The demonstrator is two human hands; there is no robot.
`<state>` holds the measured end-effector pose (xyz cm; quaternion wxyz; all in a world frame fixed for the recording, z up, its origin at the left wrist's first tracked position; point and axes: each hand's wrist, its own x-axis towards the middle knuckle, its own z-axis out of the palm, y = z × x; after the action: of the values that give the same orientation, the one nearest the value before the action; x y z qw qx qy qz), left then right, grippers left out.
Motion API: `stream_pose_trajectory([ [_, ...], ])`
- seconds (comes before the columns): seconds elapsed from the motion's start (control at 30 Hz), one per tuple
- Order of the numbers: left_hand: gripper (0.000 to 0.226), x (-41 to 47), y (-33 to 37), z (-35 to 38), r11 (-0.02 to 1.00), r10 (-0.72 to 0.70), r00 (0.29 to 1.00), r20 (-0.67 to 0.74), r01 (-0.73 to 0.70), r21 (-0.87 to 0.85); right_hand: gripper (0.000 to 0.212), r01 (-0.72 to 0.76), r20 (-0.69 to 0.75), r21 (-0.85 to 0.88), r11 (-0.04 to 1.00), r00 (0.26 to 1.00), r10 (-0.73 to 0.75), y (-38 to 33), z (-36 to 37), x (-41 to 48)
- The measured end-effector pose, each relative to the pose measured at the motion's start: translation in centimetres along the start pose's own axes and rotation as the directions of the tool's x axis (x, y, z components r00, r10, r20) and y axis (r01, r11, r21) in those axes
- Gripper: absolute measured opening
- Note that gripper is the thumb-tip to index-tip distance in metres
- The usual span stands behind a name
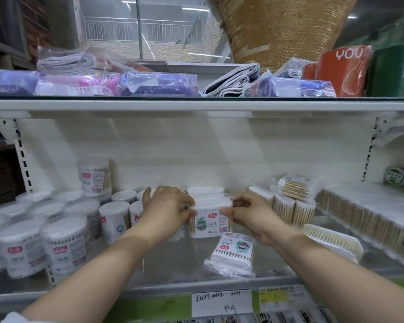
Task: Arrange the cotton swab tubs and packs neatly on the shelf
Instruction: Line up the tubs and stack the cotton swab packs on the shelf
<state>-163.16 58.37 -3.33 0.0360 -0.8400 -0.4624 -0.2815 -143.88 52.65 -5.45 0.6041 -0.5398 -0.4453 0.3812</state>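
An upright row of cotton swab packs (pixel 209 221) stands at the middle of the shelf (pixel 173 276). My left hand (pixel 167 209) grips its left end and my right hand (pixel 247 213) pinches the top right corner of the front pack. One loose pack (pixel 233 254) lies tilted on the shelf just in front, below my right hand. Round cotton swab tubs (pixel 63 241) crowd the left side, and one tub (pixel 94 178) sits stacked on others at the back. More wooden-stick swab packs (pixel 292 206) stand to the right.
Long flat bundles of swabs (pixel 369 213) fill the right end of the shelf. The upper shelf (pixel 196 104) carries bagged cloths (pixel 156 83) and an orange pack (pixel 345 71). Price labels (pixel 222 301) hang on the front rail. A green tape roll (pixel 397 178) sits far right.
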Motion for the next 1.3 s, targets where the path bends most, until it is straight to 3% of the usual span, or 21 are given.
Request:
stream_pose_trajectory([
  [0.2,0.027,-0.1,0.6,-0.4,0.999,0.0,1.0,0.03,-0.001,0.032,0.036,-0.01,-0.012,-0.092,0.996,1.0,0.009,0.0,-0.2,-0.1],
  [0.3,0.033,-0.3,0.9,-0.9,0.999,0.005,0.997,0.072,-0.009,0.048,0.049,0.041,0.038,-0.332,0.942,0.999,-0.03,-1.9,-1.3,-0.6],
  [0.37,0.036,-0.3,1.2,-1.5,0.999,0.017,0.998,0.068,-0.02,0.041,0.046,0.142,0.016,-0.409,0.901,0.989,-0.148,-5.0,-3.2,-0.7],
  [0.43,0.034,-0.6,1.6,-2.4,1.0,0.026,1.0,0.018,-0.026,0.007,0.033,0.197,-0.065,-0.38,0.904,0.969,-0.238,-8.2,-6.1,-0.9],
  [0.53,0.03,-1.3,2.1,-3.4,0.996,0.071,0.995,-0.075,-0.075,-0.045,0.022,0.135,-0.333,-0.403,0.905,0.9,-0.282,-10.1,-12.0,-1.1],
  [0.6,0.03,-1.9,2.4,-3.5,0.992,0.094,0.991,-0.091,-0.101,-0.077,0.034,-0.003,-0.489,-0.393,0.92,0.848,-0.205,-9.1,-15.1,-1.3],
  [0.67,0.03,-2.3,2.8,-3.4,0.989,0.11,0.992,-0.06,-0.115,-0.09,0.042,-0.16,-0.531,-0.358,0.92,0.845,-0.06,-7.7,-15.9,-1.8],
  [0.73,0.03,-2.4,3.2,-3.0,0.987,0.121,0.991,-0.048,-0.126,-0.103,0.048,-0.244,-0.509,-0.322,0.915,0.86,0.05,-6.5,-15.5,-1.9],
  [0.83,0.03,-2.7,3.3,-2.6,0.982,0.125,0.99,-0.064,-0.133,-0.137,0.046,-0.255,-0.438,-0.195,0.947,0.887,0.149,-5.4,-14.4,-1.6],
  [1.03,0.029,-3.3,2.9,-2.4,0.98,0.095,0.992,-0.08,-0.107,-0.167,0.038,-0.217,-0.416,-0.05,0.975,0.892,0.177,-4.2,-13.2,-0.9],
  [1.17,0.029,-3.6,2.7,-2.4,0.981,0.087,0.993,-0.081,-0.099,-0.168,0.052,-0.229,-0.378,-0.106,0.968,0.909,0.174,-4.0,-13.5,-1.3],
  [1.3,0.028,-3.8,2.5,-2.3,0.98,0.095,0.993,-0.069,-0.105,-0.168,0.084,-0.235,-0.176,-0.419,0.877,0.969,0.176,-4.3,-14.2,-4.6],
])
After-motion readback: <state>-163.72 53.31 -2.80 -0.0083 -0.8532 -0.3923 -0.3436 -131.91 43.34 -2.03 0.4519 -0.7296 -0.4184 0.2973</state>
